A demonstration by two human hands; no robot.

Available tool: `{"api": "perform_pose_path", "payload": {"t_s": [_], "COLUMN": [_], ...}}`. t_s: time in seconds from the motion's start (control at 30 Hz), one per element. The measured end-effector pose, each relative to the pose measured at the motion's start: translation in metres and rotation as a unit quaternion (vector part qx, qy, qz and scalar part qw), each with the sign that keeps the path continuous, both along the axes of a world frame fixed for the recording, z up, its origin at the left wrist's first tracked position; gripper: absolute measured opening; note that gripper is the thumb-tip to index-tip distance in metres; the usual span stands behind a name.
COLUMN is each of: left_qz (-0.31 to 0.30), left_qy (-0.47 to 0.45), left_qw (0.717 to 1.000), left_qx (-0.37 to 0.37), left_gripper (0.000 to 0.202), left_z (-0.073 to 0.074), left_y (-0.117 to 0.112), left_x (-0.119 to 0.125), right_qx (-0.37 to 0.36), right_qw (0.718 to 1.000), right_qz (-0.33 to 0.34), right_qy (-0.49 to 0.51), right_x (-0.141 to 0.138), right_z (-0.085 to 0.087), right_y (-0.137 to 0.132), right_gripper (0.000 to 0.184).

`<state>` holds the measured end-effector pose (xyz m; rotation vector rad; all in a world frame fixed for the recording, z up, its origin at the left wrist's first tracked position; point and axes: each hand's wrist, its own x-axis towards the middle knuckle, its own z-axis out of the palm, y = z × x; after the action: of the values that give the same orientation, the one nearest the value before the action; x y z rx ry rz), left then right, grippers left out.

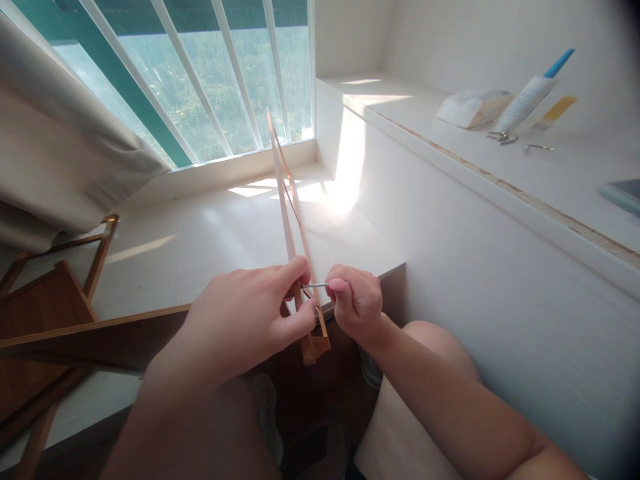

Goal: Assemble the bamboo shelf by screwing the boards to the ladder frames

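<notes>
A long, narrow wooden frame (279,157) stands tilted in front of me, its near end low between my knees. My left hand (255,303) grips one of its bars, with thumb and fingers on either side. From the closed fingers of my right hand (356,300) a thin metal rod, which looks like a hex key (316,285), reaches left to the bar. Its tip meets the wood beside my left fingertips. The rest of the key is hidden in my right hand.
More wooden parts (45,303) lie at the left, below a curtain (65,140). On the right ledge (425,113) are a white packet (473,109), a tube with a blue nozzle (525,103), small metal pieces (503,138) and a yellow-handled tool (557,110). A barred window (200,87) is ahead.
</notes>
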<state>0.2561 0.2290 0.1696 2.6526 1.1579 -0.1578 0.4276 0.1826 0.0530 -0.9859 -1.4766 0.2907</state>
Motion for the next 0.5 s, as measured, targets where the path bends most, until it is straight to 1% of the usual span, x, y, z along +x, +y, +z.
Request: {"api": "perform_pose_path", "payload": {"t_s": [0.1, 0.27, 0.4, 0.5], "left_qz": [0.002, 0.002, 0.005, 0.007], "left_qy": [0.002, 0.002, 0.002, 0.001], "left_qw": [1.0, 1.0, 1.0, 1.0], "left_qx": [0.0, -0.003, -0.005, -0.003], "left_gripper": [0.024, 0.022, 0.023, 0.023], "left_z": [0.0, 0.0, 0.0, 0.0], "left_y": [0.0, -0.001, -0.001, -0.001], "left_x": [0.0, 0.0, -0.001, -0.001], "right_qx": [-0.014, -0.111, -0.15, -0.202], "right_qw": [1.0, 0.993, 0.986, 0.973], "right_qz": [-0.005, -0.016, -0.005, 0.014], "right_qy": [0.007, 0.033, 0.065, 0.115], "right_x": [-0.001, -0.001, -0.005, -0.008], "right_z": [0.002, 0.013, 0.022, 0.027], "right_y": [0.0, -0.005, -0.011, -0.013], "right_gripper": [0.037, 0.047, 0.053, 0.058]}}
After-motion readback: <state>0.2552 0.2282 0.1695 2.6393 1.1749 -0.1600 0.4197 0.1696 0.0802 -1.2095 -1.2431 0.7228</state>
